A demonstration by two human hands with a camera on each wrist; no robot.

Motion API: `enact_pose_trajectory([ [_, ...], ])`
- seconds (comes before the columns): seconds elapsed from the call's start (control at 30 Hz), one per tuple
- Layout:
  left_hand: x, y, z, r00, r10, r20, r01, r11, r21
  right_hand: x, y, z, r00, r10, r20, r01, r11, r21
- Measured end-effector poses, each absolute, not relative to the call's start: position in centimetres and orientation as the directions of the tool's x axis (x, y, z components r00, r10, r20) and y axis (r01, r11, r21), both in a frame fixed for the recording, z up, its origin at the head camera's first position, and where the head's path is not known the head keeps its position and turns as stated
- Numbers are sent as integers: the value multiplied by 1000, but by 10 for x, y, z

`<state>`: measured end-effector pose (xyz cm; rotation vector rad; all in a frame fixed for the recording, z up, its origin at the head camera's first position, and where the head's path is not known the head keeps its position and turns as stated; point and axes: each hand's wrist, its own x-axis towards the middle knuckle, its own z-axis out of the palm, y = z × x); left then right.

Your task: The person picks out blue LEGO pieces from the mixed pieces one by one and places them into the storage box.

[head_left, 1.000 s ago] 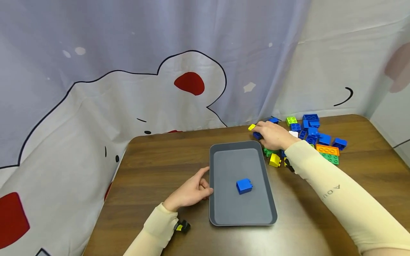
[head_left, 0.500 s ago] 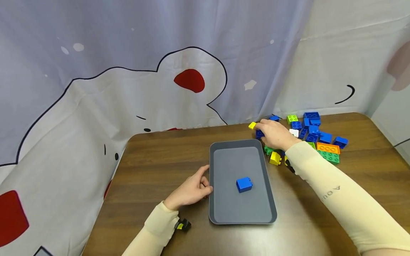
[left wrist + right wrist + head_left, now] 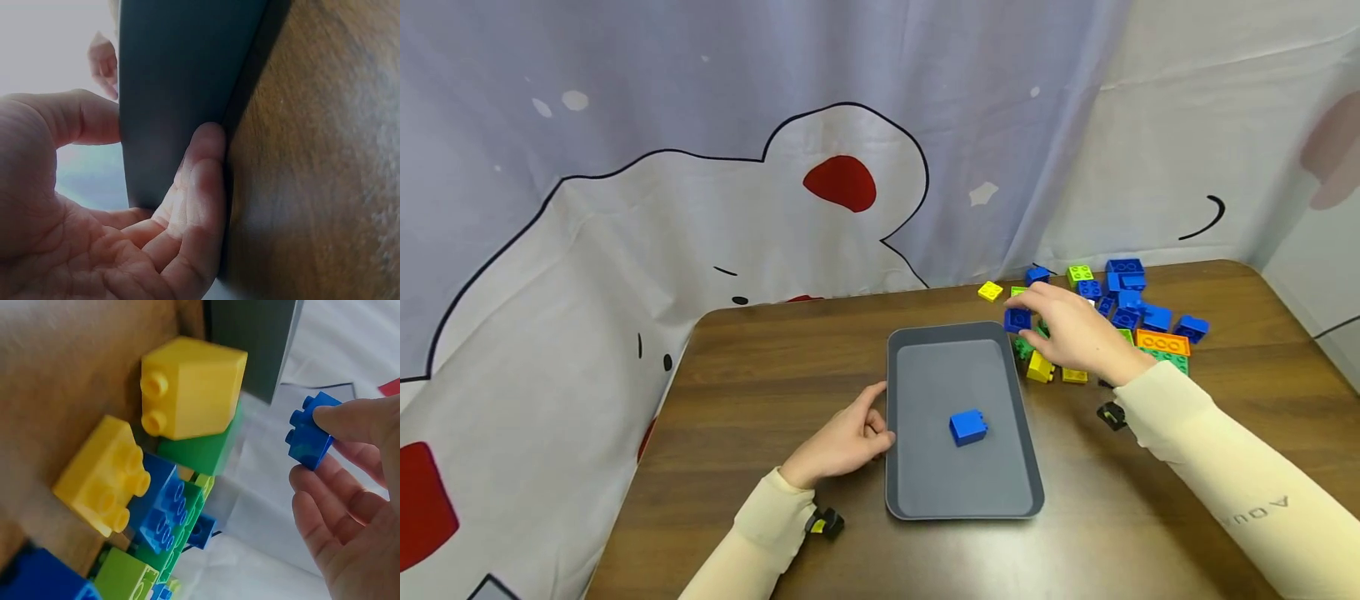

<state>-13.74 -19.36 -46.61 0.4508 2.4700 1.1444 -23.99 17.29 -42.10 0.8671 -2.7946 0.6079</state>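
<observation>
My right hand (image 3: 1078, 329) pinches a small blue toy building brick (image 3: 309, 434) between thumb and fingers, raised above the table in the right wrist view. That blue brick (image 3: 1018, 320) shows under its fingertips in the head view, near the tray's far right corner. My left hand (image 3: 842, 437) holds the left edge of the grey tray (image 3: 891, 483). In the left wrist view the thumb reaches over the rim, while the fingers (image 3: 203, 187) press the outer wall (image 3: 181, 69). Another blue brick (image 3: 968, 427) lies on its side inside the tray.
Loose bricks crowd the table's right rear: blue ones (image 3: 1126, 267), an orange one (image 3: 1162, 342), green ones (image 3: 1172, 362) and yellow ones (image 3: 1040, 367). A flat yellow brick (image 3: 990, 291) lies at the back edge. A printed curtain (image 3: 715, 208) hangs behind the wooden table (image 3: 760, 350).
My right hand has drawn away from the flat yellow brick, moving right and lifting with the small blue brick. The left hand stays at the tray's edge.
</observation>
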Motion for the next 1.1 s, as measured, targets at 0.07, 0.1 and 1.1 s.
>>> enact_pose_trajectory([
  [0.07,-137,-193,-466,-878,434,-202,128,619,775,-230,174,-422,-808,-519,277,-588,735,-338],
  [0.1,-137,-193,-466,-878,433,-202,127,619,775,-225,175,-423,-799,-528,289,-601,725,-335],
  [1.1,-135,-185,-474,-901,407,-151,98,529,843,-110,138,-454,-565,-749,346,-817,450,-360],
])
